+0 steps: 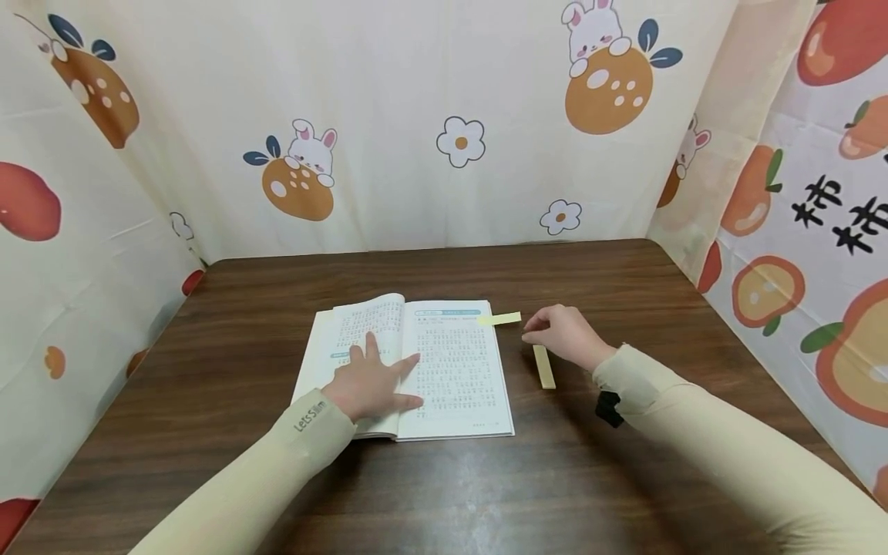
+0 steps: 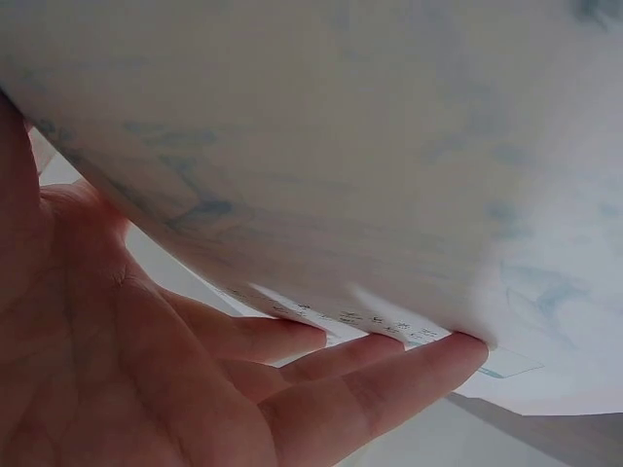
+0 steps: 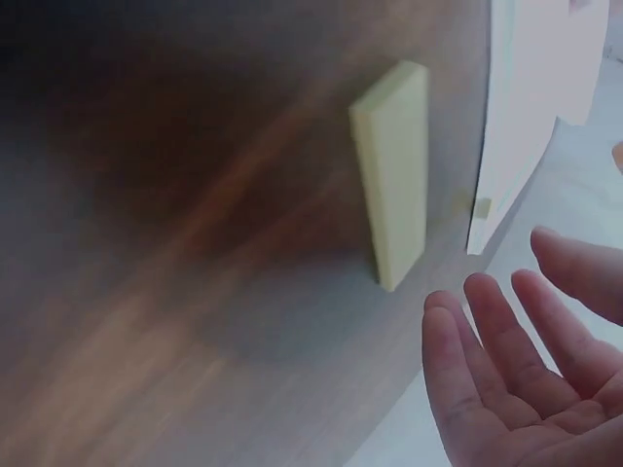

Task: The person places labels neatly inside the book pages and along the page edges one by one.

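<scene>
An open book with printed pages lies on the table. My left hand rests with spread fingers on its left page, close to the spine. In the left wrist view the straight fingertips press against the curved page. A yellow sticky strip lies across the upper right edge of the right page and juts out past it. To the right of the book, my right hand hovers just beyond a narrow yellow sticky-note pad. Its thumb and fingers are apart in the right wrist view, holding nothing.
The dark brown wooden table extends around the book on all sides. A pale curtain with rabbit and fruit prints hangs behind it, and printed cloth hangs along the right side. A black device sits at the right wrist.
</scene>
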### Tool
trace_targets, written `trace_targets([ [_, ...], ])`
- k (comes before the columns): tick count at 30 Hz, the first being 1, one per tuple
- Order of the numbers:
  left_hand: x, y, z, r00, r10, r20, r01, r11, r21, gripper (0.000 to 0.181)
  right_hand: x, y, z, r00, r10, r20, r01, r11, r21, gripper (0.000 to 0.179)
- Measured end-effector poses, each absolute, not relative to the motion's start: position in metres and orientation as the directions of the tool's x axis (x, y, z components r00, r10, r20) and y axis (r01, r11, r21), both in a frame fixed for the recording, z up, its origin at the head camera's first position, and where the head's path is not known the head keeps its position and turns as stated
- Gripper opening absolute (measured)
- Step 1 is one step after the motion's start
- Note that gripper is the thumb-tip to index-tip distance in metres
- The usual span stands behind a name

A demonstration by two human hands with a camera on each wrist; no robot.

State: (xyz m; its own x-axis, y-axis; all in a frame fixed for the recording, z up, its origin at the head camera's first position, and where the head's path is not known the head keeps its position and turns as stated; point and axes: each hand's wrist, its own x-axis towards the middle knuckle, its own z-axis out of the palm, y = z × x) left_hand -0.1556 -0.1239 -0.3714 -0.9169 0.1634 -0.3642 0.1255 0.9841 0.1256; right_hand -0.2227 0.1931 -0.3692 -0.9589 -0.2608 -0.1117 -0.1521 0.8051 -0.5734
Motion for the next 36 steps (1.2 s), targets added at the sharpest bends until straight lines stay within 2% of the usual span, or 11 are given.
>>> trace_targets([
  [8,-0.154,-0.123,-0.37,-0.917,0.164,-0.364,0.122,0.983,0.136,0.078,-0.205,0.203,-0.375,-0.92,-0.373,-0.121,-0.284,0.847,-0.448,0.027],
  [14,-0.154,-0.124,-0.371,-0.913,0.169,-0.37,0.128,0.983,0.134,0.078,-0.196,0.21,-0.379,-0.876,-0.469,-0.111,-0.397,0.832,-0.388,0.029],
  [31,-0.155,-0.123,-0.373,-0.911,0.163,-0.378,0.125,0.984,0.125,0.079,-0.193,0.211,-0.37,-0.838,-0.51,-0.194,-0.428,0.835,-0.347,0.033],
  [36,-0.156,-0.123,-0.372,-0.912,0.161,-0.377,0.121,0.984,0.128,0.079,-0.194,0.211,-0.368,-0.822,-0.532,-0.204,-0.455,0.828,-0.329,0.027],
])
